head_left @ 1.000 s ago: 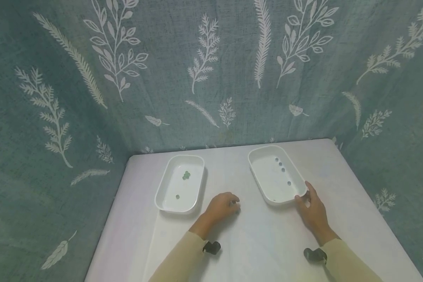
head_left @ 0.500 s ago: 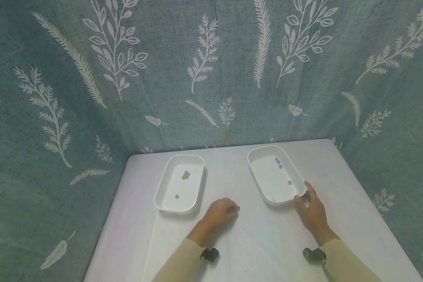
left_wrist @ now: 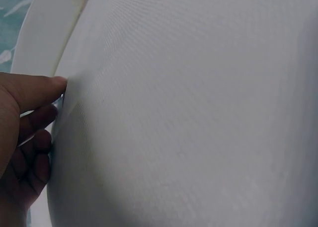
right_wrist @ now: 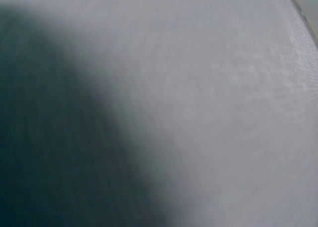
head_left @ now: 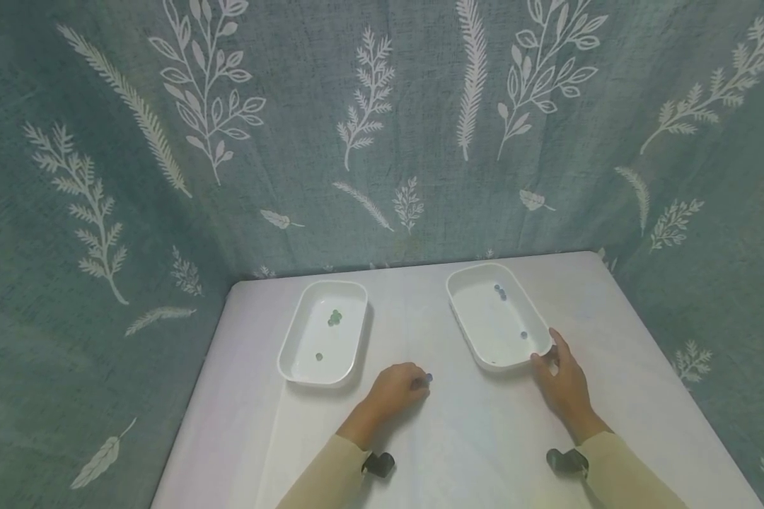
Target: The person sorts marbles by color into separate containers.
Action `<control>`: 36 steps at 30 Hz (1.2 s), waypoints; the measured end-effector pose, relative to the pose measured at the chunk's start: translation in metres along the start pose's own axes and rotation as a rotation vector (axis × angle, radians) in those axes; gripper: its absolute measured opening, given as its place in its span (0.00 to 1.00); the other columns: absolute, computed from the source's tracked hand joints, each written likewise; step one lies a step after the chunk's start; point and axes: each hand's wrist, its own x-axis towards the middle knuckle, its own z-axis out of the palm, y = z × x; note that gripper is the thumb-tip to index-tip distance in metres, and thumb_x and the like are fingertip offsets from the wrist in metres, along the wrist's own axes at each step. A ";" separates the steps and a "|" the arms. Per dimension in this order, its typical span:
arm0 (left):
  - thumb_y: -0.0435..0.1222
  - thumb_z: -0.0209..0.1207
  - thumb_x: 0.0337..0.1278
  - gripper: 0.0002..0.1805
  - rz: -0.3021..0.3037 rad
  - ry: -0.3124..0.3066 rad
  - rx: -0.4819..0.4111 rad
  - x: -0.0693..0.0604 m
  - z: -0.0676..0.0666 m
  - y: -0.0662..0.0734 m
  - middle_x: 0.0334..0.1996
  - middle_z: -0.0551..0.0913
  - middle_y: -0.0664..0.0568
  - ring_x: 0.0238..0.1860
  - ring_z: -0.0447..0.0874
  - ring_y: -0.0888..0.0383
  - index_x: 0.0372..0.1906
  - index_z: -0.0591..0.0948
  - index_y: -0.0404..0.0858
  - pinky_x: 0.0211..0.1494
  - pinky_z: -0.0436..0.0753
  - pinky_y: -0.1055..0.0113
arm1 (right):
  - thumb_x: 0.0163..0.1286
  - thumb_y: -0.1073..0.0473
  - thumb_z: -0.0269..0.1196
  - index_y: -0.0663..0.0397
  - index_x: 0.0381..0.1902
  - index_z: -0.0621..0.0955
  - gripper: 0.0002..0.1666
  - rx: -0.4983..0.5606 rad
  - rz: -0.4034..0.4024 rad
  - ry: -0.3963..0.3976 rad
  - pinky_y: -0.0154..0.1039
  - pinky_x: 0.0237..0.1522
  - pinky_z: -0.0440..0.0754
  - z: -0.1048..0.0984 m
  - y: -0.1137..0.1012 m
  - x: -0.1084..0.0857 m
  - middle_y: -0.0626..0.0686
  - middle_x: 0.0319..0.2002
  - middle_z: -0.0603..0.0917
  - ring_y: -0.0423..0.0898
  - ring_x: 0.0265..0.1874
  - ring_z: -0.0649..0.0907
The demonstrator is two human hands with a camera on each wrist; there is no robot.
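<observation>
In the head view my left hand [head_left: 397,390] is low over the white table, fingers curled. A small bluish marble [head_left: 429,377] shows at its fingertips, and the hand appears to pinch it. The left wrist view has the thumb and curled fingers close together near the cloth; the marble is mostly hidden there. My right hand [head_left: 564,385] grips the near right corner of a white tray [head_left: 493,364], thumb and fingers on its rim. Several bluish marbles [head_left: 524,335] lie in that tray. The right wrist view is blurred and shows no hand.
Left of my left hand stands a second white tray [head_left: 321,383], with several green marbles [head_left: 334,318] in it. The white-covered table [head_left: 471,438] ends at a green leaf-patterned curtain [head_left: 293,162] behind and at both sides.
My left hand has come slightly nearer to me, and its fingers have closed in, with the bluish marble now showing at the tips. Marbles in the right tray have shifted slightly. The right hand stays put.
</observation>
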 end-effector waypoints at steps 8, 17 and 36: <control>0.42 0.64 0.57 0.09 0.007 0.003 -0.004 0.000 -0.006 0.001 0.43 0.85 0.57 0.48 0.83 0.58 0.41 0.85 0.45 0.55 0.79 0.64 | 0.74 0.43 0.54 0.46 0.78 0.48 0.44 0.008 0.013 -0.012 0.71 0.61 0.59 0.000 -0.001 0.001 0.69 0.69 0.62 0.71 0.67 0.61; 0.41 0.63 0.58 0.07 0.025 0.039 -0.051 0.010 -0.013 0.005 0.38 0.85 0.59 0.40 0.82 0.61 0.39 0.86 0.44 0.46 0.81 0.67 | 0.73 0.41 0.54 0.46 0.78 0.48 0.44 -0.011 0.018 -0.004 0.70 0.62 0.60 0.003 0.002 0.000 0.67 0.70 0.62 0.69 0.67 0.62; 0.44 0.64 0.60 0.09 0.085 0.029 -0.030 0.047 -0.016 0.037 0.37 0.84 0.62 0.36 0.80 0.67 0.41 0.86 0.46 0.41 0.79 0.72 | 0.73 0.41 0.55 0.46 0.78 0.50 0.44 0.007 0.000 0.012 0.71 0.59 0.63 0.001 -0.001 -0.001 0.69 0.67 0.67 0.70 0.65 0.66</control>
